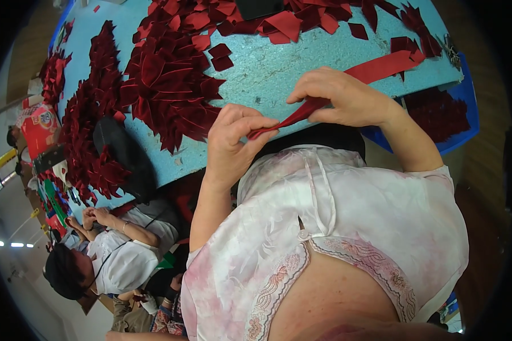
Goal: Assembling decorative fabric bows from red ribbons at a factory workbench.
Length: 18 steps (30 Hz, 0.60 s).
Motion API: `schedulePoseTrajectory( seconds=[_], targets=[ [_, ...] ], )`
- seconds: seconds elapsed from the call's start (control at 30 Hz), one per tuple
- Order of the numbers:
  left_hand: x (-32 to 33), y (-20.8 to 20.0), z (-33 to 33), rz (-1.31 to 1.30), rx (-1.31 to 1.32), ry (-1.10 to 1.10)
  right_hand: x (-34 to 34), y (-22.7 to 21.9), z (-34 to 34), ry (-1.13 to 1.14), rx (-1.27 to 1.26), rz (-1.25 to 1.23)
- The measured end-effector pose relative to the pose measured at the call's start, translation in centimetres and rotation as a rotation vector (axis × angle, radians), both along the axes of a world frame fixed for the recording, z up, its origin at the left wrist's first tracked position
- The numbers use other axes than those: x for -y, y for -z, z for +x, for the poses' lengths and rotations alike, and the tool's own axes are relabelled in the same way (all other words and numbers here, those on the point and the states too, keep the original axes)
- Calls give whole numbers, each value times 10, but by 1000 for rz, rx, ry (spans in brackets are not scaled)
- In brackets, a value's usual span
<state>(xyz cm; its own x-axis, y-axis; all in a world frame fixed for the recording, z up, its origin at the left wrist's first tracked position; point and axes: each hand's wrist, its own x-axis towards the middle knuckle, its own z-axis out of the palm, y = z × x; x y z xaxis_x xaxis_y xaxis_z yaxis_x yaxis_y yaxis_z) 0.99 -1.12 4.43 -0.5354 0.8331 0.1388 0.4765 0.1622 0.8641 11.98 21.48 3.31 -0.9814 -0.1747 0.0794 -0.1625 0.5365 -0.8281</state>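
Observation:
A dark red velvet ribbon (293, 117) stretches between my hands at the table's near edge. My left hand (233, 133) pinches its folded end between thumb and fingertips. Farther along, my right hand (347, 99) has its fingers curled over the same ribbon, with the thumb below. Beyond the right hand, the ribbon's flat tail lies on the table, its lighter red side showing. Left of my hands sits a large heap of pointed, folded velvet pieces (168, 91). Two small dark red squares (221, 57) lie just past that heap.
Loose red cloth pieces (281, 25) cover the far side of the blue table (256, 74). A blue bin (466, 125) with dark red pieces stands at right. Scissors (451, 51) lie at the right corner. A black bag (125, 153) and a co-worker (128, 250) are at left.

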Motion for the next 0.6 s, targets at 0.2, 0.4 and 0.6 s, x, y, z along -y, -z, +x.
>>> schedulePoseTrajectory(
  seconds=[0.2,0.4,0.6],
  targets=[
    [4,-5,-6,17,47,12,-12,-3,1,-64,26,-26],
    [5,-2,-7,-35,146,-12,1,-4,-8,-13,103,-135],
    [12,-3,-4,-19,246,-43,8,-11,-13,28,182,-145]
  ],
)
